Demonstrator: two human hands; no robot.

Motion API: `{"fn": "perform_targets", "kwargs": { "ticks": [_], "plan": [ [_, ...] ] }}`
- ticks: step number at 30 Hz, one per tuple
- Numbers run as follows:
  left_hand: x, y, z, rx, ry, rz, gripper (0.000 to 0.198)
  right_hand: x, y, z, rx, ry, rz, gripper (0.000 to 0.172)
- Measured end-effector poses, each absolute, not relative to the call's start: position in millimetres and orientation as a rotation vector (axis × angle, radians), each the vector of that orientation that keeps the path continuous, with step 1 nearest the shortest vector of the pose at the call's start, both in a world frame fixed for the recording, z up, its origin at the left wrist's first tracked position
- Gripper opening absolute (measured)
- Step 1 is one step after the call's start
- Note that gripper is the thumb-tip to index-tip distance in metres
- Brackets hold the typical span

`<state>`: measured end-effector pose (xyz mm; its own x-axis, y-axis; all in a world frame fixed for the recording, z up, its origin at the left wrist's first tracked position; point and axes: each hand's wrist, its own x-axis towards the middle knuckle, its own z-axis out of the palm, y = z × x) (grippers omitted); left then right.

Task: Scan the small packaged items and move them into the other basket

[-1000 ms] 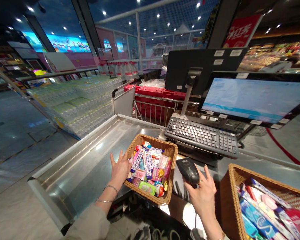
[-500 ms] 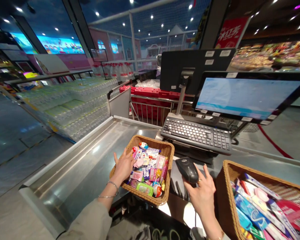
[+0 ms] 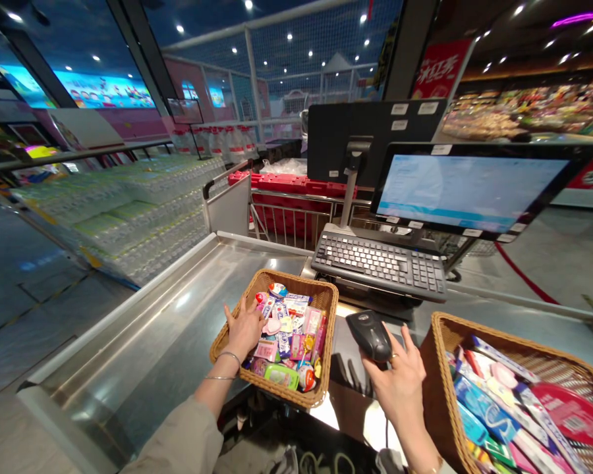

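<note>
In my right hand (image 3: 398, 378) is a black barcode scanner (image 3: 369, 334), held above the counter between the two baskets. My left hand (image 3: 246, 327) reaches over the left rim of a wicker basket (image 3: 332, 309), its fingers apart at the edge of the small packaged sweets (image 3: 286, 326). Its fingertips are partly hidden among the packets, and no item shows lifted in them. Among the sweets lie a green pack (image 3: 281, 376) and a red-and-white egg-shaped one (image 3: 306, 378).
At the right, a second wicker basket (image 3: 441, 375) holds boxed goods and a red oval item (image 3: 570, 409). A keyboard (image 3: 375, 260) and a lit monitor (image 3: 467, 191) stand behind. The metal counter (image 3: 178, 316) has a raised edge. Beyond it is a trolley (image 3: 291, 210).
The view has shifted slightly, so the baskets and screen sit a little further left. Both hands keep nearly the same pose, and the scanner stays in my right hand.
</note>
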<state>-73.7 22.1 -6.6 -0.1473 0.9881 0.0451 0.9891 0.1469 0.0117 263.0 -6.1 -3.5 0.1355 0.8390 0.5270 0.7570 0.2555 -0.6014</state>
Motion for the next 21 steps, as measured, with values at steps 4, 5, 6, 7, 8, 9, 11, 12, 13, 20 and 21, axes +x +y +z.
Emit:
{"fn": "perform_targets", "kwargs": {
  "ticks": [4, 5, 6, 7, 8, 9, 11, 12, 13, 20, 21],
  "plan": [
    [-67.1, 22.5, -7.6, -2.114, -2.236, -0.073, 0.041, 261.6, -5.8, -1.7, -1.492, -1.640, 0.113, 0.036],
    [-65.9, 22.9, -8.4, -2.152, -2.214, -0.052, 0.047, 261.5, -5.8, -1.1, -1.491, -1.638, 0.109, 0.036],
    [-65.2, 23.2, -9.5, -2.179, -2.200, -0.027, 0.052, 261.6, -5.9, -0.5, -1.493, -1.635, 0.106, 0.036],
    [-65.2, 23.5, -10.7, -2.189, -2.196, -0.001, 0.056, 261.8, -5.9, 0.1, -1.493, -1.634, 0.103, 0.036],
    [-65.7, 23.6, -12.1, -2.191, -2.200, 0.025, 0.058, 262.3, -5.9, 0.5, -1.496, -1.634, 0.103, 0.037],
    [-66.6, 23.6, -13.4, -2.189, -2.207, 0.046, 0.058, 262.8, -6.0, 0.7, -1.499, -1.633, 0.104, 0.037],
    [-68.8, 23.4, -15.4, -2.197, -2.218, 0.079, 0.054, 264.0, -6.0, 0.6, -1.504, -1.626, 0.104, 0.039],
    [-69.9, 23.2, -16.0, -2.205, -2.224, 0.091, 0.051, 264.6, -5.9, 0.3, -1.506, -1.621, 0.105, 0.040],
    [-70.8, 23.1, -16.3, -2.213, -2.233, 0.097, 0.048, 265.1, -5.9, -0.1, -1.507, -1.616, 0.107, 0.040],
    [-70.3, 24.4, -12.6, -2.259, -2.190, 0.038, 0.030, 270.0, -7.1, -1.9, -1.513, -1.600, 0.082, 0.039],
    [-69.3, 25.2, -11.6, -2.262, -2.173, 0.027, 0.028, 271.0, -7.8, -1.9, -1.523, -1.596, 0.075, 0.038]
  ]
}}
